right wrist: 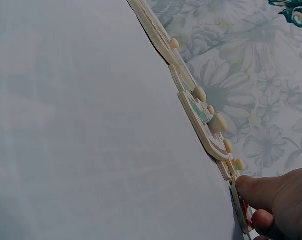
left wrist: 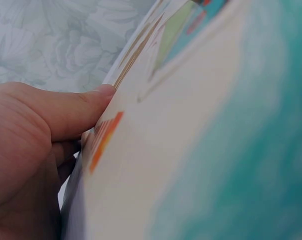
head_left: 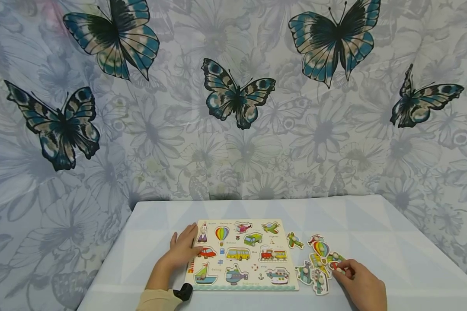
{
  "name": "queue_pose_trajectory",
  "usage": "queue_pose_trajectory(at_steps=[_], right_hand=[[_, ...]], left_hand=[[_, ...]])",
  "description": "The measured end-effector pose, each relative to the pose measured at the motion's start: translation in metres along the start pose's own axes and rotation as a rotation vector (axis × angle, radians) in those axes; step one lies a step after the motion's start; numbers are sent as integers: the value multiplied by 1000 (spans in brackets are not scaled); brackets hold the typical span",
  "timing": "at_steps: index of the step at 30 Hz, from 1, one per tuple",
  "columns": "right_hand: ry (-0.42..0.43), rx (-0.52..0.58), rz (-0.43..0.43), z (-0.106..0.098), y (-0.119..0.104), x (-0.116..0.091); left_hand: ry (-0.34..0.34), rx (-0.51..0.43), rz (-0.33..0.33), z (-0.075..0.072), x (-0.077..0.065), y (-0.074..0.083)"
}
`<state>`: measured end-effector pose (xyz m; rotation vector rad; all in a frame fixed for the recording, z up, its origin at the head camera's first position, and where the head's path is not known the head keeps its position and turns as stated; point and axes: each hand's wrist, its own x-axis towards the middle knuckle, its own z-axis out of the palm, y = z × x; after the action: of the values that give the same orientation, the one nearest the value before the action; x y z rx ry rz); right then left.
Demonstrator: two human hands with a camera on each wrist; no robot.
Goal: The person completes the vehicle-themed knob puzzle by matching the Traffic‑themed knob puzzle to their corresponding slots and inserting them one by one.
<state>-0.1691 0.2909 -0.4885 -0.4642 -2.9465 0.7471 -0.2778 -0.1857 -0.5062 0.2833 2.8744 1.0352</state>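
Observation:
A wooden vehicle puzzle board (head_left: 253,273) lies flat on the table, printed with a bus, train, balloon and other vehicles. At its left edge rests my left hand (head_left: 180,251), fingers stretched along the side and thumb on the board's face. In the left wrist view the thumb (left wrist: 86,107) touches the board's rim. My right hand (head_left: 361,283) pinches a red car puzzle piece (head_left: 333,264) between thumb and fingers, at the right side of a loose pile. A balloon piece (head_left: 321,248) lies on top of that pile. The car piece is mostly covered by the fingers.
Several knobbed pieces overlap right of the board, among them a piece (head_left: 320,283) at the front. A green plane piece (head_left: 294,240) lies apart, close to the board's right edge. The white table (head_left: 412,250) backs onto a butterfly-patterned cloth (head_left: 233,164).

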Motion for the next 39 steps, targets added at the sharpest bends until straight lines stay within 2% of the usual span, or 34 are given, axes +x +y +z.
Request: queue_pose_trajectory(at_steps=[5,12,18,23,31,39], right_hand=[[19,12,4,0,0,1],[-42,30,28,1,5,-1],[-37,57,44,2,6,1],[-25,82,55,3,5,3],[40,89,64,3,3,0],[55,96,37,2,0,0]], left_hand=[[13,-1,7,-3,0,1],[7,-5,1,2,-3,0],[10,-7,4,2,-2,-1],[11,-4,8,0,-1,1],[24,-9,14,0,-2,1],[23,-9,12,1,0,0]])
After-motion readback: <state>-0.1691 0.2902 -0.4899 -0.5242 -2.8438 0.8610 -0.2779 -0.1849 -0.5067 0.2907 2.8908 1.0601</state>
